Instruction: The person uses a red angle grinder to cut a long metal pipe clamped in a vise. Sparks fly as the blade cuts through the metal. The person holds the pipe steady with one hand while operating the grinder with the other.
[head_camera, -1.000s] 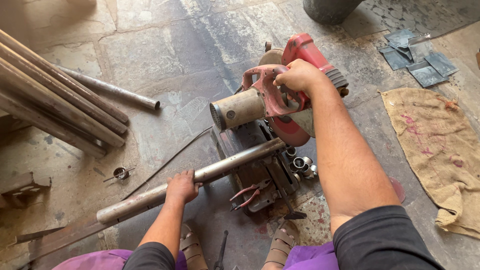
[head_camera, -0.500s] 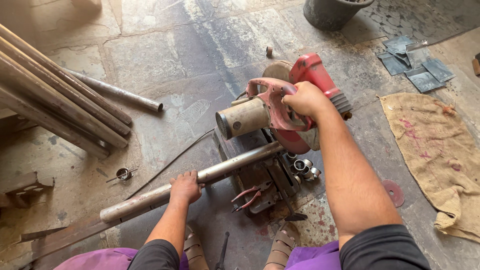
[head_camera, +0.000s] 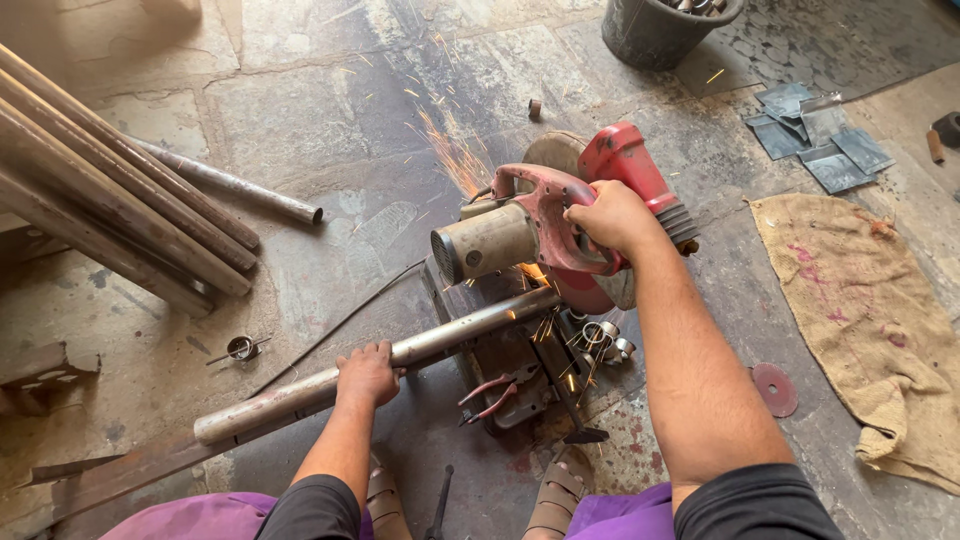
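A red chop saw (head_camera: 570, 215) stands on the stone floor in front of me. My right hand (head_camera: 612, 218) grips its red handle, and the saw head is lowered onto a long steel pipe (head_camera: 300, 390) lying across the saw's base. Orange sparks (head_camera: 455, 150) fly away behind the blade. My left hand (head_camera: 367, 373) presses down on the pipe, left of the cut. Several short cut pipe rings (head_camera: 600, 340) lie beside the base on the right.
Long pipes (head_camera: 110, 205) are stacked at the left, with one loose pipe (head_camera: 235, 185) beside them. A black bucket (head_camera: 660, 30) stands at the top, metal plates (head_camera: 815, 140) at the upper right, a burlap sack (head_camera: 870, 320) and red disc (head_camera: 775, 388) at the right. Red-handled pliers (head_camera: 495, 395) lie by my sandalled feet.
The saw head has come down onto the pipe and sparks now spray out behind it. Both hands keep their holds.
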